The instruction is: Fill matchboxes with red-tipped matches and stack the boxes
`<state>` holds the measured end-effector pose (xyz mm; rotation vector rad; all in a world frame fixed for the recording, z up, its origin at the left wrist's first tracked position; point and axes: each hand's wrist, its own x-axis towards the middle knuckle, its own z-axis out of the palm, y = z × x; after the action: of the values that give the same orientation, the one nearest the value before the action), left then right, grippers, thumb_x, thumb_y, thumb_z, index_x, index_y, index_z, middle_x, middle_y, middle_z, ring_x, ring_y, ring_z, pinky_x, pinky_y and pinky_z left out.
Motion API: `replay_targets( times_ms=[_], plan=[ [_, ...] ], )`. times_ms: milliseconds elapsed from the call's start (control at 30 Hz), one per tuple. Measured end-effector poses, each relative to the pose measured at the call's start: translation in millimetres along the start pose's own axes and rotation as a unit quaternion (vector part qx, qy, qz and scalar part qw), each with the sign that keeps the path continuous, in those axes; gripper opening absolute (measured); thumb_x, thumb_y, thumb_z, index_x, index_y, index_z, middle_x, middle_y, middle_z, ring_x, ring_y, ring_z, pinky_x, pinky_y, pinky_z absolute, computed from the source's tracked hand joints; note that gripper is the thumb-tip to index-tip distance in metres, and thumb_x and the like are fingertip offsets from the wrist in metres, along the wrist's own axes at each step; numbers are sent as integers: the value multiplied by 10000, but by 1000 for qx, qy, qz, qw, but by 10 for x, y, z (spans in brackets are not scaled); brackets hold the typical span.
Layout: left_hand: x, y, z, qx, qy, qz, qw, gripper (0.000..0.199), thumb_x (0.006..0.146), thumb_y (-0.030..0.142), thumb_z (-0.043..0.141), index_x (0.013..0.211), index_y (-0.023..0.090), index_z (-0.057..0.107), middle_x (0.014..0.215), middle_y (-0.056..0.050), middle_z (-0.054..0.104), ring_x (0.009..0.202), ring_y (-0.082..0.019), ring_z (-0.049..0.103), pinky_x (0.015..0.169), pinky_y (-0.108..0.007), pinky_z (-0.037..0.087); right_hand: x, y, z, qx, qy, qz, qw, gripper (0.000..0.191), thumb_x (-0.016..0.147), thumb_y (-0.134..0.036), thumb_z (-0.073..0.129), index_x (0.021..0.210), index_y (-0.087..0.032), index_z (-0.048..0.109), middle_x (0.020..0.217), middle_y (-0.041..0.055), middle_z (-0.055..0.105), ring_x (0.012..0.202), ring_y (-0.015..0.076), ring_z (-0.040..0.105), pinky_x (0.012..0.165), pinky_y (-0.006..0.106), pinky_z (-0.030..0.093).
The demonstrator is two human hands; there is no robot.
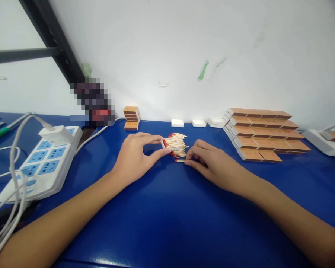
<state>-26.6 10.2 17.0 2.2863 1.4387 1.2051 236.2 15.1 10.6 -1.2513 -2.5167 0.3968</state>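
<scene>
Thumb and fingers of my left hand (pixel 139 152) hold the end of a small white matchbox tray (pixel 171 143), which has red-tipped matches in it. Loose matches (pixel 180 153) lie in a pile under and around the tray on the blue table (pixel 162 208). To the right of the pile, my right hand (pixel 209 162) has its thumb and index finger pinched at the plain end of a single match (pixel 180 160), whose red head points left.
Orange matchboxes are stacked in rows (pixel 268 132) at the right, with a small stack (pixel 131 117) at back left. White trays (pixel 177 123) stand along the wall. A power strip (pixel 44 160) with white cables is at left; a white device (pixel 321 143) sits far right.
</scene>
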Motion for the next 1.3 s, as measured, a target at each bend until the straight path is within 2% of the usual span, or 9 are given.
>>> replay_targets(
  times_ms=[133,267,367,567,633,867,1000,1200,1300],
  plan=[
    [-2,7,-1,1,1,-5,1000,265,860,437,829,1048,250,811,1074,-9,821,1030,-255,752,962,-426,557,0,3,14,-6,11,5,1000,102,1043,-320,575,1020,-229,616,1003,33,573,727,155,564,666,304,454],
    [-3,2,0,7,-2,-6,1000,271,863,441,825,1055,251,809,1085,-16,819,1040,-258,749,971,-430,557,3,24,17,-3,-11,7,1000,119,1054,-256,522,987,-222,615,1000,35,580,740,152,580,673,302,460],
    [0,-6,2,12,-9,-5,1000,268,863,440,824,1052,251,810,1089,-24,818,1050,-263,744,976,-434,558,10,27,-2,-5,-2,-7,1000,128,1054,-240,510,976,-215,609,994,41,586,734,154,579,671,307,468],
    [-4,-16,7,23,-35,15,999,272,862,464,821,1043,260,813,1117,-31,813,1058,-266,738,961,-424,556,24,-35,-33,-6,146,-43,988,113,1055,-261,521,1009,-214,613,997,63,602,760,170,582,682,319,479],
    [-16,-4,13,22,-41,31,998,288,851,479,829,1042,264,814,1109,-34,812,1054,-265,739,968,-423,549,21,-53,-19,-13,172,-42,984,111,1058,-261,524,1013,-215,615,987,60,601,760,170,581,690,319,478],
    [-67,65,13,15,-68,64,996,305,840,470,840,1082,287,812,1207,-36,783,1116,-260,715,1028,-426,515,6,-83,41,5,150,-58,987,98,1062,-256,533,1032,-217,618,996,56,596,770,170,591,695,316,487],
    [-62,60,15,7,-66,71,995,299,852,453,835,1085,268,806,1188,-36,791,1109,-252,719,1017,-417,514,-6,-106,30,24,152,-83,985,109,1071,-269,528,1068,-225,628,1016,65,605,821,177,610,728,318,505],
    [-17,46,4,-21,-43,37,998,279,851,439,840,1059,258,806,1113,-22,812,1068,-248,737,987,-406,544,6,-30,28,-2,171,-34,985,114,1056,-273,538,1082,-224,638,1001,60,613,724,159,569,678,326,484],
    [0,42,-7,-19,-9,12,1000,264,865,426,829,1058,248,805,1080,-16,818,1039,-239,743,965,-398,560,24,31,61,-12,144,-21,989,106,1030,-266,579,1083,-218,657,1009,58,611,758,169,593,683,327,488]
  ],
)
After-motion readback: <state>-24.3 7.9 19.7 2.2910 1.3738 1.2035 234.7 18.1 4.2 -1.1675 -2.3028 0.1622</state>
